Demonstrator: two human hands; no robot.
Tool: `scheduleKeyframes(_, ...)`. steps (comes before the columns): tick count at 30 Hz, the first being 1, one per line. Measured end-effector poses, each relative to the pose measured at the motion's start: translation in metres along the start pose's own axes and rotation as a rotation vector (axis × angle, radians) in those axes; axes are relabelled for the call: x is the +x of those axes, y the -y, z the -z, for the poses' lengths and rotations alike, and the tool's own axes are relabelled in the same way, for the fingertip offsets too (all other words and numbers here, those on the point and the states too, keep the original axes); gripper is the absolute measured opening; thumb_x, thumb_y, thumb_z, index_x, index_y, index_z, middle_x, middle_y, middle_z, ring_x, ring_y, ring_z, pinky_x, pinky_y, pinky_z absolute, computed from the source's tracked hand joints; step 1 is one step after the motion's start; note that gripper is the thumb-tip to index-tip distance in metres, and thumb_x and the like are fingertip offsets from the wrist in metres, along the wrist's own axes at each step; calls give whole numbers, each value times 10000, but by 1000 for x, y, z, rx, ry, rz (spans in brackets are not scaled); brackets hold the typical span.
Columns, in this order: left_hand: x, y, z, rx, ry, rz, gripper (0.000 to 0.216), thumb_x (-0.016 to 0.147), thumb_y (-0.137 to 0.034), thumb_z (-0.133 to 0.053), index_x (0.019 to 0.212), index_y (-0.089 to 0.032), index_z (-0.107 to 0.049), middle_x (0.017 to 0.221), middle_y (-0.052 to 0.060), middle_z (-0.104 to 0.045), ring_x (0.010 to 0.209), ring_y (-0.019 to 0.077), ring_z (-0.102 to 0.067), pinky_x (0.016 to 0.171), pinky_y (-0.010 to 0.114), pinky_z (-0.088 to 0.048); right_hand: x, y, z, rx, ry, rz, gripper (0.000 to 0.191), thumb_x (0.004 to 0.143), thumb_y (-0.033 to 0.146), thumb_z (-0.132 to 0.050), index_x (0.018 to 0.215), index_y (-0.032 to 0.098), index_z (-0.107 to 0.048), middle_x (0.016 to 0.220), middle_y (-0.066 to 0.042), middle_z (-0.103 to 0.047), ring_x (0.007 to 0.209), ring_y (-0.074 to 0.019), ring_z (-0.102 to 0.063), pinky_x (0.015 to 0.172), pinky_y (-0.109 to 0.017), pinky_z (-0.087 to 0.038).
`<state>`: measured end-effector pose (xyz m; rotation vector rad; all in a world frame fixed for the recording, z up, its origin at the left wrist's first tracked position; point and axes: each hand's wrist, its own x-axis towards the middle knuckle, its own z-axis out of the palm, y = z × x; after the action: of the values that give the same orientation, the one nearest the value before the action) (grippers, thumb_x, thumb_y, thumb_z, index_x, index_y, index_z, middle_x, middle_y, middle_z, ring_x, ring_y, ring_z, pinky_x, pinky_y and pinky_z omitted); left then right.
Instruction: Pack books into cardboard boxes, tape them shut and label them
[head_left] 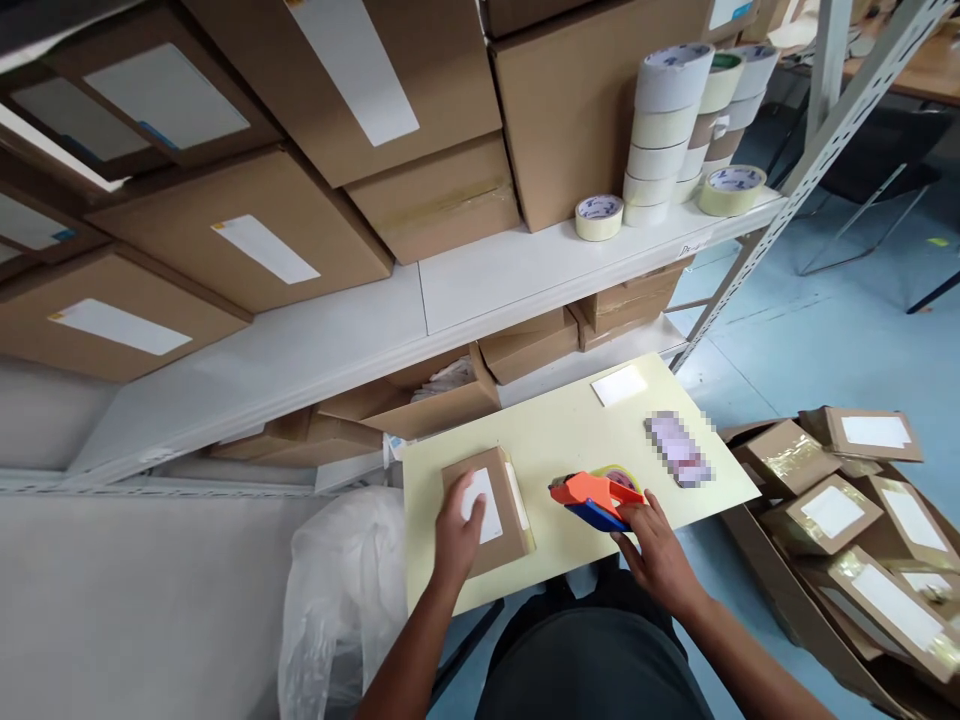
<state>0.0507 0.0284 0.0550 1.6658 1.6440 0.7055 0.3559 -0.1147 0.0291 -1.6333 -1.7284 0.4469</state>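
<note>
A small closed cardboard box [504,545] with a white label lies on the pale yellow board [555,425], and clear tape shows along its right side. My left hand [457,530] rests on the box's left part, thumb apart from the fingers, partly over the label. My right hand [656,550] is closed around the handle end of an orange and blue tape dispenser [589,497] loaded with a roll of tape. The dispenser is over the board, to the right of the box and apart from it.
A white card [619,385] and a pixelated flat object [679,448] lie on the board. Behind, a shelf [480,285] carries large cartons and stacked tape rolls [660,130]. A big carton of taped boxes [832,510] stands right; a clear plastic bag [341,590] hangs left.
</note>
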Motion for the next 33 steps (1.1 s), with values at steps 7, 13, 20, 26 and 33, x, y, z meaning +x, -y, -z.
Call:
scheduleKeyframes(7, -4, -99, -14, -314, 633, -120, 425, 933, -558, -583, 1103, -203, -742, 1180, 118, -712, 1150, 264, -637, 1022, 386, -472, -5, 15, 11, 102, 61, 85, 349, 978, 230, -529, 1326, 242, -530, 1207, -122, -700, 1232, -288, -622, 1202, -629, -316)
scheduleKeyframes(13, -35, -69, -17, -439, 747, 135, 433, 857, -591, -681, 853, -159, -714, 868, 61, -693, 829, 186, -620, 791, 298, -479, -29, 31, 18, 208, 268, 28, 338, 929, 207, -519, 1263, 247, -551, 1176, -112, -692, 1189, -287, -625, 1223, -607, -291)
scheduleKeyframes(20, -60, -57, -26, -571, 617, 497, 559, 799, -715, -663, 811, -156, -682, 797, 45, -669, 742, 159, -582, 741, 283, -458, -43, 44, 2, 287, 390, -154, 243, 911, 469, -620, 906, 230, -571, 872, -50, -670, 881, -251, -631, 883, -444, -542)
scheduleKeyframes(26, -47, -61, -24, -427, 660, 453, 560, 756, -706, -705, 788, -147, -693, 720, 26, -654, 686, 153, -572, 687, 273, -450, -33, 44, -1, 370, 424, -241, 287, 897, 512, -634, 879, 228, -607, 839, -36, -675, 758, -210, -587, 674, -314, -460)
scheduleKeyframes(33, -11, -59, -24, -81, 497, 304, 449, 823, -617, -633, 798, -178, -721, 687, 16, -676, 658, 177, -613, 680, 287, -467, -35, 30, 2, 489, 475, -419, 292, 869, 511, -647, 863, 221, -617, 783, -16, -660, 716, -193, -585, 635, -288, -413)
